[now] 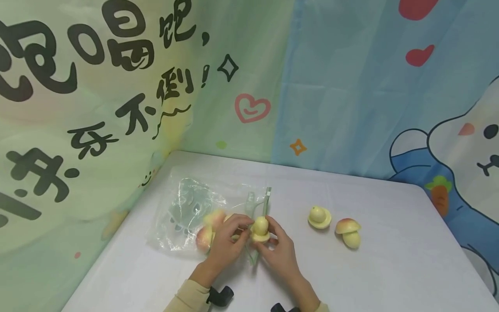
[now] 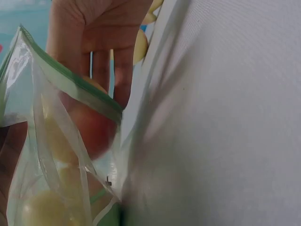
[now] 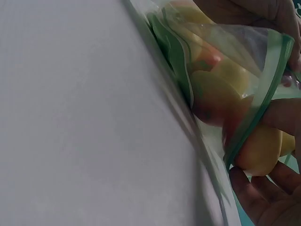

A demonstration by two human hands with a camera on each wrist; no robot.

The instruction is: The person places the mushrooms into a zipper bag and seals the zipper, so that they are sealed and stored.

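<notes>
My right hand (image 1: 278, 247) holds a yellow toy mushroom (image 1: 260, 227) between thumb and fingers at the mouth of a clear zip bag (image 1: 165, 216). In the right wrist view the mushroom's rounded cap (image 3: 261, 150) lies partly behind the green zip strip (image 3: 269, 94). My left hand (image 1: 228, 240) pinches the bag near its opening. Inside the bag, more mushrooms with yellow and red tints (image 3: 214, 94) show through the film. The left wrist view has the zip strip (image 2: 70, 84) crossing in front of the right hand's fingers.
Two more toy mushrooms lie on the white table (image 1: 390, 277) to the right: one stem up (image 1: 319, 217), the other on its side (image 1: 348, 232). A printed cloth backdrop (image 1: 335, 108) rises behind and along the left side of the table.
</notes>
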